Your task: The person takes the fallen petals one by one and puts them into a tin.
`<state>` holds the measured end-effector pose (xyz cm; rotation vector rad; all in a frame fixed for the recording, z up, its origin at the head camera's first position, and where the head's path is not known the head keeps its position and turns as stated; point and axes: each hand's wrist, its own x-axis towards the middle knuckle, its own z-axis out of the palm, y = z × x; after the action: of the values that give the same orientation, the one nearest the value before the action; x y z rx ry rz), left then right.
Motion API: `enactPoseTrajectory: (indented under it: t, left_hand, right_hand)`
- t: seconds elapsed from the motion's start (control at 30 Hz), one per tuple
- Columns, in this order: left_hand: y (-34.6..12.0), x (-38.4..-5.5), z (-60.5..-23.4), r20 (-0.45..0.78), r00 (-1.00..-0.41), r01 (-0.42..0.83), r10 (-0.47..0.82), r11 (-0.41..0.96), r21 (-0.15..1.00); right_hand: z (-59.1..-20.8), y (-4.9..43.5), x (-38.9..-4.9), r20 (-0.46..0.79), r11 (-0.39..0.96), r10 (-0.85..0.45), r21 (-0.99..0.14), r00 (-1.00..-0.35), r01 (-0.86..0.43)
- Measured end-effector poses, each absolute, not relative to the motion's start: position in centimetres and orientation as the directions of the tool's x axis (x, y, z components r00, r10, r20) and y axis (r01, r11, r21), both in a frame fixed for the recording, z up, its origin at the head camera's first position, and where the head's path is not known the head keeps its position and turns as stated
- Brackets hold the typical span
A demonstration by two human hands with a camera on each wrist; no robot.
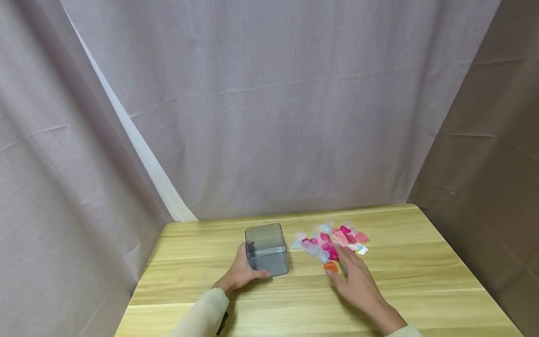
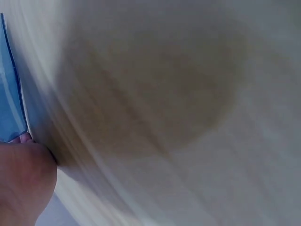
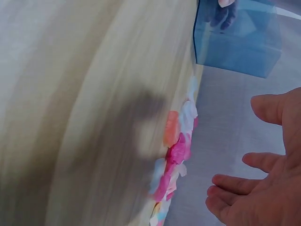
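Note:
A clear grey-tinted plastic box (image 1: 274, 265) with an open top stands on the wooden table, left of the petals. My left hand (image 1: 239, 272) grips it from the left, thumb along the front and fingers around the far side. In the left wrist view only a strip of the box (image 2: 9, 89) shows. Pink, white and pale blue petals (image 1: 331, 253) lie in a loose heap to the right. Beside them is an orange petal (image 1: 331, 266). My right hand (image 1: 358, 284) hovers at the heap's near side, fingers spread; the right wrist view shows nothing in its palm.
The wooden table (image 1: 429, 285) has rounded far corners. Behind it hangs a grey-mauve curtain (image 1: 294, 117), with more cloth (image 1: 497, 164) at the right side. A pale gap (image 1: 139, 145) runs between curtain panels at the left.

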<state>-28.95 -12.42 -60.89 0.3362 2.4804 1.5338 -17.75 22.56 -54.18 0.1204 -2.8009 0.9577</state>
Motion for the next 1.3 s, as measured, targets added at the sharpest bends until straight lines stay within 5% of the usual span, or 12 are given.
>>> enactPoseTrajectory:
  t: [0.33, 0.77, 1.3]
  left_hand:
    - [-12.4, -28.4, -60.7, -0.060, -0.952, 0.097, 0.301, 0.482, 0.870]
    - [-12.9, -28.8, -60.7, -0.070, -0.948, 0.086, 0.311, 0.462, 0.882]
    - [-12.8, -28.9, -60.5, -0.070, -0.943, 0.094, 0.325, 0.463, 0.881]
  right_hand:
    - [-54.8, 22.8, -17.7, 0.162, 0.785, 0.005, -0.612, -0.987, -0.096]
    - [-58.0, 22.3, -22.4, 0.075, 0.825, 0.020, -0.564, -0.997, -0.026]
    - [-57.3, 22.2, -23.2, -0.029, 0.817, 0.021, -0.575, -0.999, 0.034]
